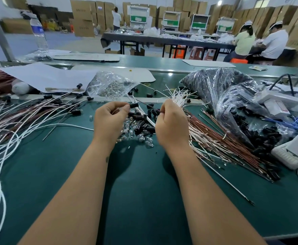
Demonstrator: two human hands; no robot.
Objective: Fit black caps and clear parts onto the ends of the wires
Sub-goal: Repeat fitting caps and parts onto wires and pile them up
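Two hands up: L (109, 119) pinches black cap (134, 105), R (171, 121) grips wire bunch (179, 96); loose caps (143, 123) beneath, bags behind.

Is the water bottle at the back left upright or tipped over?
Upright: the water bottle stands on its base on the bench, neck up.
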